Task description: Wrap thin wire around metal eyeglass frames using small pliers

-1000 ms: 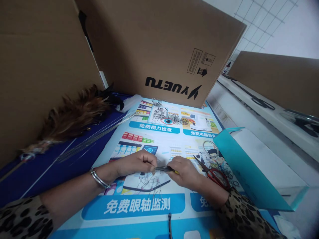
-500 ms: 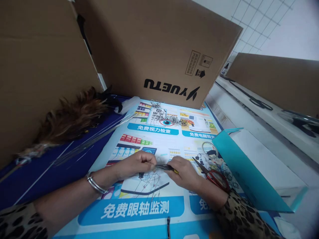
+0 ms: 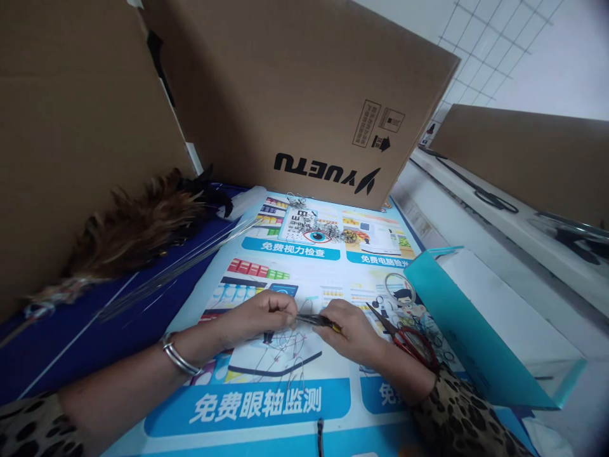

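Observation:
My right hand (image 3: 349, 324) is closed around the handles of a pair of pliers (image 3: 311, 319), whose jaws point left. My left hand (image 3: 271, 311) is pinched at the jaw tips, on what looks like a thin wire that the fingers mostly hide. Under both hands lies a loose tangle of thin bent wires (image 3: 288, 346) on the printed sheet (image 3: 304, 270). To the right of my right hand are scissors (image 3: 409, 339) with red handles, partly covered by my forearm.
Small clusters of wire pieces (image 3: 328, 230) lie farther back on the sheet. A teal open box (image 3: 480, 336) stands at the right. At the left are a feather duster (image 3: 137, 228) and long thin wires (image 3: 185, 263). Big cardboard boxes (image 3: 295, 95) wall the back.
The view has shifted very slightly. Both hands and the pliers stay in nearly the same position, with the grip unchanged.

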`<state>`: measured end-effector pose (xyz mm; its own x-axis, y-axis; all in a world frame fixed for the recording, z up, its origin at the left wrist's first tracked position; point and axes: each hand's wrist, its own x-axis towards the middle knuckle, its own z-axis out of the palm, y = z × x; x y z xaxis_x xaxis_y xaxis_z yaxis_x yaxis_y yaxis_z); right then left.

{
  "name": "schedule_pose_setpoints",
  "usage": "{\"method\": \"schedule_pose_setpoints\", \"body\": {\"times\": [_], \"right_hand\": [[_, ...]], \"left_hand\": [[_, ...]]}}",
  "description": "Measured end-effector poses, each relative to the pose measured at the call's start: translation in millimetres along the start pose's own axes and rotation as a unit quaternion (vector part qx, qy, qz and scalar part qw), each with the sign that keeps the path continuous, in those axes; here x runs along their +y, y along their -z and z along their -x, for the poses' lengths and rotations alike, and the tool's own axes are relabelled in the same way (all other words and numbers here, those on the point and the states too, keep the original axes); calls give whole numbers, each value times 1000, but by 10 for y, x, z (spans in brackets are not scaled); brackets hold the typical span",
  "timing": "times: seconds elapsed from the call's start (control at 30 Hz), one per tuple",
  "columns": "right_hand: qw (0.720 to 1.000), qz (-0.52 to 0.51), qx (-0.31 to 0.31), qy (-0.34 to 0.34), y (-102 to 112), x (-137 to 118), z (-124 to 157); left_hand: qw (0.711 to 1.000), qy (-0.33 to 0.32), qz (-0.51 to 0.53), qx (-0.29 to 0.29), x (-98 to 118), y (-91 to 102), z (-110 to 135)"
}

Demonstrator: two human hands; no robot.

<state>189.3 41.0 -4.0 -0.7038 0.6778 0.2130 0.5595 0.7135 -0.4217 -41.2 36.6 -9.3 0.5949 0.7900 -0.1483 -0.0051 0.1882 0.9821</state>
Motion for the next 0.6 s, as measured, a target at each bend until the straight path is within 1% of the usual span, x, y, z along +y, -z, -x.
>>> {"method": "schedule_pose_setpoints", "body": {"times": [0.13,0.37,0.6], "right_hand": [[1000,13,-4,1,2,-3,3],[999,37,-7,-8,17,-17,11],[999,38,-5,-8,12,-30,25]], "left_hand": [[1000,-7,-6,2,-19,-1,-6],[999,-7,-41,29,32,-36,7],[998,-19,-60,28,26,-40,-2]]}}
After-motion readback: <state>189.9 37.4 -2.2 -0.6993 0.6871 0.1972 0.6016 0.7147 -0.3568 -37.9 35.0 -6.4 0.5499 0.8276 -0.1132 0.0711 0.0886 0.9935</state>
